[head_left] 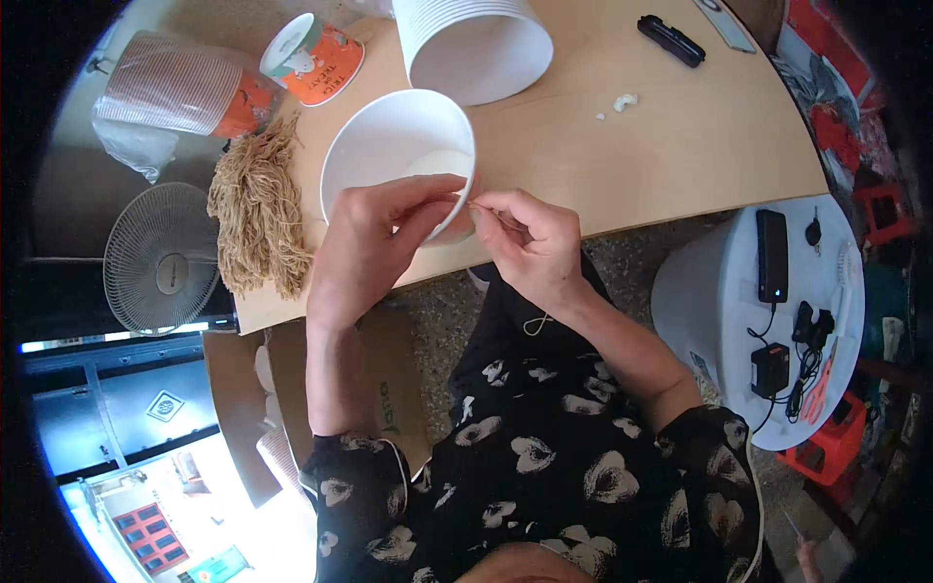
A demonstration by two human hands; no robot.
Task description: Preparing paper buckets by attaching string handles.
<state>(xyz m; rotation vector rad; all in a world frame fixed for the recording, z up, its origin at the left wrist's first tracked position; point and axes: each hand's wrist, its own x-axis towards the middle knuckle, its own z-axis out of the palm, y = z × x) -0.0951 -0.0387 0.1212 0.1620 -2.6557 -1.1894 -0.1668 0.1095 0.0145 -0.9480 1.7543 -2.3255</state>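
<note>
A white paper bucket (pixel 364 136) stands tilted at the table's near edge, its mouth toward me. My left hand (pixel 374 228) reaches over its near rim, thumb and forefinger pinched together inside, close to the right wall. Whatever those fingertips hold is hidden. Just outside the same wall, my right hand (pixel 533 238) pinches something thin and small at the rim, too fine to make out. Left of the bucket lies a thick bundle of tan cords (pixel 258 209). A pale thin loop (pixel 536 325) shows below my right hand, against my dark trousers.
Stacked white buckets (pixel 481 53) lie behind, beside an orange printed bucket (pixel 326 68) and a bagged stack (pixel 170 87). A black stapler-like tool (pixel 671 41) and white crumbs (pixel 624 101) are at right. A fan (pixel 165 257) stands left; a white drum (pixel 700 282) bears chargers and scissors (pixel 821 384).
</note>
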